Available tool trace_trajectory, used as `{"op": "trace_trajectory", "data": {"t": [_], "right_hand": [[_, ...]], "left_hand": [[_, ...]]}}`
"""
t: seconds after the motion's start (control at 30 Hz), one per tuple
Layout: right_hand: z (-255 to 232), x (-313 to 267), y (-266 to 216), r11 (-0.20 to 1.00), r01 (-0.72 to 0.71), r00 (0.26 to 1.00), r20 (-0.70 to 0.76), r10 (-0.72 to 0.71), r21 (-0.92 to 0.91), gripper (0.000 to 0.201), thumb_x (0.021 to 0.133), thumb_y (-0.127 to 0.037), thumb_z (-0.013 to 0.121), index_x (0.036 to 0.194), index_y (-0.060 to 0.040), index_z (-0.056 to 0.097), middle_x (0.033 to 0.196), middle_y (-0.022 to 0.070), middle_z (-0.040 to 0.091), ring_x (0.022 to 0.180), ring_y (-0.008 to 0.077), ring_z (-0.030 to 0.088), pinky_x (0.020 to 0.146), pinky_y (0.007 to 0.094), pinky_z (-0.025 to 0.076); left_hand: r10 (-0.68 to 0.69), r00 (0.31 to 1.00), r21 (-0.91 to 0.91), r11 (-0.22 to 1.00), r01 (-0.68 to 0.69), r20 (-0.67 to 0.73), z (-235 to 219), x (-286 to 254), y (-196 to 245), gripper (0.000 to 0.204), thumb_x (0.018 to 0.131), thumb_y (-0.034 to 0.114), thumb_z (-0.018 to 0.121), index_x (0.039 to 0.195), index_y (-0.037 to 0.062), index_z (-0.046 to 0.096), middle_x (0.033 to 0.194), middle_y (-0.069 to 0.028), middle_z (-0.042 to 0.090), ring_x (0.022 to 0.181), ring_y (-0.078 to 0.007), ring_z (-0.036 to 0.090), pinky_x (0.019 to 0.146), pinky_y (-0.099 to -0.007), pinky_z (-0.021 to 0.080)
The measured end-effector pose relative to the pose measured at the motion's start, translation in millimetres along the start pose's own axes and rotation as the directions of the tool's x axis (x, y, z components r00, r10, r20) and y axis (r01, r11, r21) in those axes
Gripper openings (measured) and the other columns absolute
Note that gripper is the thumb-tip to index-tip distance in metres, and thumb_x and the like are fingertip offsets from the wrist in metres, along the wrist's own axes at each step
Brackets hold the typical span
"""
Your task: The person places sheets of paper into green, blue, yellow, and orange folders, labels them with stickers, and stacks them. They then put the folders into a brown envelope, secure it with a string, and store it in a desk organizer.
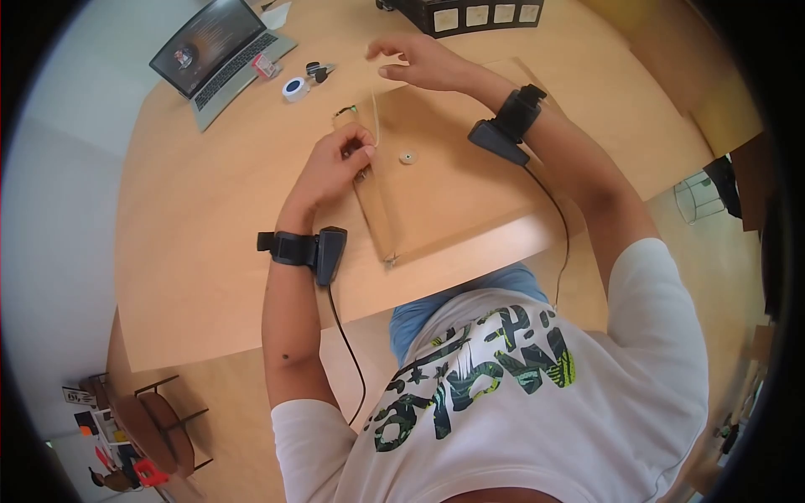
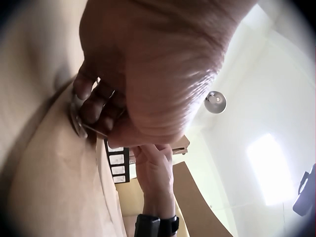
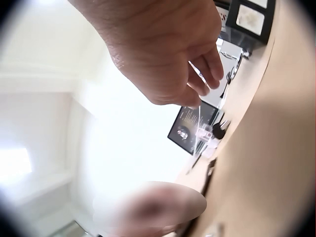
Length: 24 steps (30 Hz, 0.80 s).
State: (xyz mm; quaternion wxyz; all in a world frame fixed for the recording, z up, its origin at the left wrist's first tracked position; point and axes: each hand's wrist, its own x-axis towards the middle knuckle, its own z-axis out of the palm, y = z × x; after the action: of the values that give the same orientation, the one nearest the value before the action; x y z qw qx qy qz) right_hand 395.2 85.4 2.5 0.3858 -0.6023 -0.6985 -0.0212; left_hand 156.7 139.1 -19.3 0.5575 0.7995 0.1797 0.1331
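A brown paper envelope [image 1: 457, 180] lies flat on the wooden table [image 1: 210, 218], with a round closure button [image 1: 407, 157] near its left end. My left hand [image 1: 362, 149] curls its fingers on the envelope's left flap [image 2: 54, 182] and pinches a small round disc [image 2: 78, 121] there. A thin pale string [image 1: 375, 113] runs from that spot away to my right hand [image 1: 387, 65]. The right hand's fingers [image 3: 210, 69] pinch the string [image 3: 199, 74] above the envelope's far edge.
An open laptop [image 1: 220, 52] stands at the far left of the table. Near it lie a tape roll [image 1: 294, 88], a small red-and-white item [image 1: 266, 65] and dark small parts [image 1: 319, 71]. A black box with white squares [image 1: 474, 15] sits at the far edge.
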Motion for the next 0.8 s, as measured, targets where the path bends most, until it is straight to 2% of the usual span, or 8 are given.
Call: {"op": "trace_trajectory", "data": {"t": [0.17, 0.27, 0.33, 0.43, 0.53, 0.63, 0.73, 0.8], "right_hand": [[8.8, -13.3, -18.2, 0.986, -0.133, 0.963, -0.224, 0.151, 0.096, 0.029, 0.084, -0.017, 0.062, 0.110, -0.0046, 0.059, 0.097, 0.0080, 0.062, 0.089, 0.0189, 0.060, 0.071, 0.0331, 0.048], [-7.8, -23.6, -27.3, 0.959, -0.283, 0.919, 0.297, 0.261, 0.034, 0.030, 0.083, -0.016, 0.062, 0.111, -0.0052, 0.060, 0.105, 0.0093, 0.059, 0.086, 0.0172, 0.060, 0.068, 0.0311, 0.048], [-12.3, -29.4, -38.3, 0.982, -0.181, 0.841, 0.510, 0.179, -0.046, 0.030, 0.081, -0.012, 0.061, 0.110, -0.0048, 0.060, 0.107, 0.0087, 0.058, 0.084, 0.0183, 0.059, 0.067, 0.0309, 0.047], [-3.5, -46.4, -54.4, 0.994, 0.085, 0.828, 0.550, -0.111, 0.072, 0.032, 0.077, -0.007, 0.060, 0.109, -0.0051, 0.060, 0.107, 0.0072, 0.057, 0.084, 0.0213, 0.059, 0.068, 0.0319, 0.047], [10.6, -56.4, -75.2, 0.920, 0.342, 0.800, 0.454, -0.391, 0.190, 0.033, 0.074, -0.004, 0.057, 0.107, -0.0059, 0.060, 0.104, 0.0060, 0.058, 0.086, 0.0249, 0.059, 0.070, 0.0345, 0.048], [27.5, -52.9, -96.4, 0.896, 0.411, 0.741, 0.510, -0.436, 0.169, 0.029, 0.073, -0.004, 0.056, 0.101, -0.0067, 0.060, 0.101, 0.0064, 0.057, 0.087, 0.0265, 0.060, 0.071, 0.0374, 0.049], [37.0, -53.3, -99.5, 0.894, 0.437, 0.716, 0.562, -0.415, 0.103, 0.023, 0.072, -0.004, 0.055, 0.095, -0.0062, 0.059, 0.099, 0.0069, 0.056, 0.086, 0.0266, 0.060, 0.069, 0.0383, 0.049], [39.4, -50.7, -102.1, 0.895, 0.441, 0.724, 0.565, -0.395, 0.060, 0.020, 0.072, -0.003, 0.054, 0.092, -0.0059, 0.058, 0.097, 0.0068, 0.056, 0.084, 0.0264, 0.059, 0.067, 0.0384, 0.049]], "left_hand": [[-0.057, 0.996, -0.116, 0.991, 0.065, 0.066, -42.2, -7.1, -4.9, 0.008, 0.084, 0.015, 0.053, 0.083, 0.0073, 0.053, 0.077, -0.0018, 0.062, 0.070, -0.0076, 0.051, 0.065, -0.0202, 0.040], [-0.160, 0.987, 0.040, 0.986, 0.160, 0.005, -67.9, -12.5, -12.8, 0.007, 0.082, 0.013, 0.050, 0.082, 0.0069, 0.053, 0.077, -0.0019, 0.062, 0.068, -0.0083, 0.051, 0.065, -0.0211, 0.040], [-0.271, 0.952, 0.228, 0.927, 0.299, -0.144, -75.7, -14.9, -15.8, 0.006, 0.081, 0.010, 0.050, 0.084, 0.0061, 0.053, 0.077, -0.0020, 0.062, 0.068, -0.0088, 0.051, 0.065, -0.0220, 0.041], [0.244, 0.825, 0.614, 0.775, 0.150, -0.510, -72.4, -10.9, -19.8, 0.008, 0.080, 0.008, 0.049, 0.084, 0.0043, 0.054, 0.073, -0.0007, 0.061, 0.067, -0.0116, 0.053, 0.066, -0.0244, 0.043], [0.355, 0.871, 0.111, 0.935, -0.338, -0.338, -39.7, -13.8, 35.3, 0.009, 0.081, 0.003, 0.045, 0.085, 0.0025, 0.053, 0.073, -0.0050, 0.057, 0.069, -0.0150, 0.053, 0.066, -0.0256, 0.044], [0.278, 0.959, -0.049, 0.960, -0.275, 0.056, -18.6, -19.4, 46.5, 0.012, 0.079, -0.002, 0.043, 0.086, 0.0020, 0.052, 0.079, -0.0040, 0.055, 0.074, -0.0122, 0.052, 0.066, -0.0274, 0.043], [0.173, 0.980, 0.379, 0.917, -0.122, -0.101, -18.1, -7.2, 17.8, 0.012, 0.077, -0.003, 0.042, 0.085, 0.0019, 0.050, 0.077, -0.0042, 0.053, 0.073, -0.0123, 0.051, 0.067, -0.0272, 0.043], [0.185, 0.975, 0.397, 0.910, -0.121, -0.126, -21.5, -2.1, -7.7, 0.015, 0.074, -0.002, 0.041, 0.086, 0.0005, 0.050, 0.074, -0.0098, 0.054, 0.072, -0.0179, 0.054, 0.065, -0.0292, 0.044]]}}
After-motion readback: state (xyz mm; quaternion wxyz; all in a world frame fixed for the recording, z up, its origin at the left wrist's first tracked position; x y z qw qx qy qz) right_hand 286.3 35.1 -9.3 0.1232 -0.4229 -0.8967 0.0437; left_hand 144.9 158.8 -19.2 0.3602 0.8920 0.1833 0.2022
